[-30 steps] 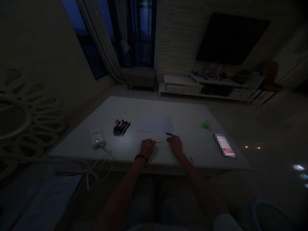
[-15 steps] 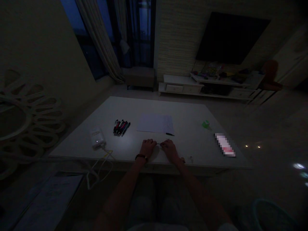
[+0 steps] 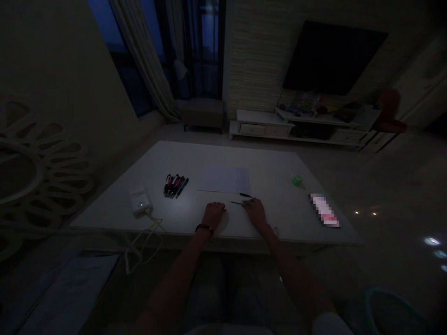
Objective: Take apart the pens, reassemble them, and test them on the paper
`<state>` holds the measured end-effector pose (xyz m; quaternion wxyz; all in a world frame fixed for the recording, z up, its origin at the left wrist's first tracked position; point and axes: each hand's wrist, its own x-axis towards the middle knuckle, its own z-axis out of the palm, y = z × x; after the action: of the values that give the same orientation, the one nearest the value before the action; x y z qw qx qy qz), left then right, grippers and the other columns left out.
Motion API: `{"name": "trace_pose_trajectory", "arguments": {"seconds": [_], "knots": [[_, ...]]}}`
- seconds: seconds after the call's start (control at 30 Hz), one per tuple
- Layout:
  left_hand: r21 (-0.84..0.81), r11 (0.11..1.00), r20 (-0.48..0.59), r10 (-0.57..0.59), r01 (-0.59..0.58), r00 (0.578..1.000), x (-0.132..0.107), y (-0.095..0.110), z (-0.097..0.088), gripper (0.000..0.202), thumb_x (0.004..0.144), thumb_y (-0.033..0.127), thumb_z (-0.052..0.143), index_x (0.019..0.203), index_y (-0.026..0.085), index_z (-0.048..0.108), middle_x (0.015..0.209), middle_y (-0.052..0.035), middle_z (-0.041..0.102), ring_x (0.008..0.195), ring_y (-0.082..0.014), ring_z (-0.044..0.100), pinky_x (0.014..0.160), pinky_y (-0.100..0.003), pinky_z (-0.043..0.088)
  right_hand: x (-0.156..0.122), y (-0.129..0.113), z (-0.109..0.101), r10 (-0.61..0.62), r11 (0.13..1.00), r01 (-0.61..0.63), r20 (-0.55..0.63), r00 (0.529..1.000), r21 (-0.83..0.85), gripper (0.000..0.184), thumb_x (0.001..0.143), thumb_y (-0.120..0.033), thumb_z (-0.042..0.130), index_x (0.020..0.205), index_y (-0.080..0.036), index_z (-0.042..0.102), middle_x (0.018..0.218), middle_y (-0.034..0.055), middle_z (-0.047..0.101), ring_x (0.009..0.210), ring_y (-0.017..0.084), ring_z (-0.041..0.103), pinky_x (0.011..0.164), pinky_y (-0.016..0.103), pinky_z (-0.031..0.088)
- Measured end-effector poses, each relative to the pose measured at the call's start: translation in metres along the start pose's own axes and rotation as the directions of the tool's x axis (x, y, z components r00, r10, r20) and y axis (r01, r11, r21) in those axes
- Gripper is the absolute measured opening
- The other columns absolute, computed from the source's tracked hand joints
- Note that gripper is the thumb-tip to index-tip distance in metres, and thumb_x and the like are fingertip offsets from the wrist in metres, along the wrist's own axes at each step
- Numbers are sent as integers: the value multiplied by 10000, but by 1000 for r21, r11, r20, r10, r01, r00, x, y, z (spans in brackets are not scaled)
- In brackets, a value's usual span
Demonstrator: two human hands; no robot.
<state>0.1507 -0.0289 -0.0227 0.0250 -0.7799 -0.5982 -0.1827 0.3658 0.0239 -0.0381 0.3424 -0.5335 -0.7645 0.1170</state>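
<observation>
Both grips released: left hand (image 3: 213, 216) and right hand (image 3: 254, 212) rest empty on the counter (image 3: 272, 186). A thin rod (image 3: 236, 203) lies flat between them, just beside the right hand. Being so slim, it wants a fingertip pinch at mid-length, not a grab.

Bare forearms, dark bracelet

The forearms (image 3: 174, 284) show no sleeve down to the left hand (image 3: 213, 216), where a dark bracelet (image 3: 204, 228) circles the wrist. A white sleeve (image 3: 326, 324) shows at the lower edge; grey trousers (image 3: 209, 293) cover the legs
</observation>
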Motion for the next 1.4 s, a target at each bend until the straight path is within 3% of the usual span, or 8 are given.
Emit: {"name": "trace_pose_trajectory", "arguments": {"seconds": [0.2, 0.37, 0.6, 0.83, 1.03, 1.17, 1.3, 1.4], "knots": [[-47, 997, -5, 65, -65, 998, -2, 0, 0, 108, 832, 266, 554, 847, 220, 651, 925, -41, 608, 890, -175, 516, 822, -335, 353, -22, 23, -22, 13, 1000, -13, -42, 999, 10, 250, 802, -338, 576, 973, -186, 677, 970, 102, 592, 952, 221, 498, 850, 352, 408], [-89, 994, 13, 72, -71, 997, 15, 11, 4, 128, 814, 275, 577, 869, 241, 687, 906, -41, 612, 878, -180, 515, 791, -335, 368, -39, 40, -43, 69, 997, -70, -103, 992, -10, 188, 808, -323, 564, 913, -208, 668, 931, 96, 591, 927, 228, 499, 837, 375, 409], [-101, 993, 22, 63, -61, 998, 28, 22, 14, 203, 802, 267, 580, 986, 242, 662, 958, -57, 624, 921, -199, 535, 805, -338, 397, -34, 38, -41, 95, 995, -100, -127, 987, -30, 171, 812, -306, 540, 861, -197, 662, 912, 86, 596, 897, 208, 500, 821, 351, 405], [-87, 986, -102, -150, 142, 983, -10, -42, -20, 252, 853, 291, 497, 1059, 188, 600, 1015, -72, 623, 941, -205, 539, 824, -336, 412, -40, 59, -62, 58, 979, -71, -72, 996, -192, 233, 844, -306, 463, 855, -162, 645, 853, 87, 605, 877, 201, 502, 797, 309, 370], [41, 944, -195, -315, 328, 929, -42, -82, -45, 292, 882, 351, 408, 995, 174, 610, 989, -95, 598, 892, -237, 531, 758, -373, 423, -48, 93, -85, 214, 889, -273, -194, 957, -368, 245, 853, -321, 434, 836, -147, 606, 816, 100, 590, 809, 209, 494, 740, 313, 338], [90, 917, -224, -361, 388, 906, -45, -80, -45, 267, 884, 328, 398, 944, 198, 623, 984, -86, 591, 902, -243, 520, 745, -374, 416, -50, 91, -82, 233, 856, -300, -205, 951, -421, 244, 865, -315, 416, 848, -146, 591, 822, 108, 586, 803, 213, 493, 719, 311, 322], [-10, 953, -173, -300, 303, 938, -35, -62, -37, 265, 848, 344, 493, 1059, 233, 608, 1024, -55, 587, 912, -211, 523, 786, -345, 425, -50, 84, -79, 218, 849, -276, -178, 960, -450, 238, 874, -310, 411, 858, -148, 585, 840, 114, 587, 819, 215, 496, 718, 309, 319], [-42, 984, -124, -175, 171, 977, -20, -33, -25, 355, 814, 355, 561, 1159, 273, 567, 1112, -57, 565, 1003, -217, 503, 851, -354, 410, -50, 84, -80, 220, 855, -278, -179, 959, -438, 237, 873, -310, 416, 852, -151, 591, 838, 106, 587, 820, 210, 497, 729, 308, 328]]}}
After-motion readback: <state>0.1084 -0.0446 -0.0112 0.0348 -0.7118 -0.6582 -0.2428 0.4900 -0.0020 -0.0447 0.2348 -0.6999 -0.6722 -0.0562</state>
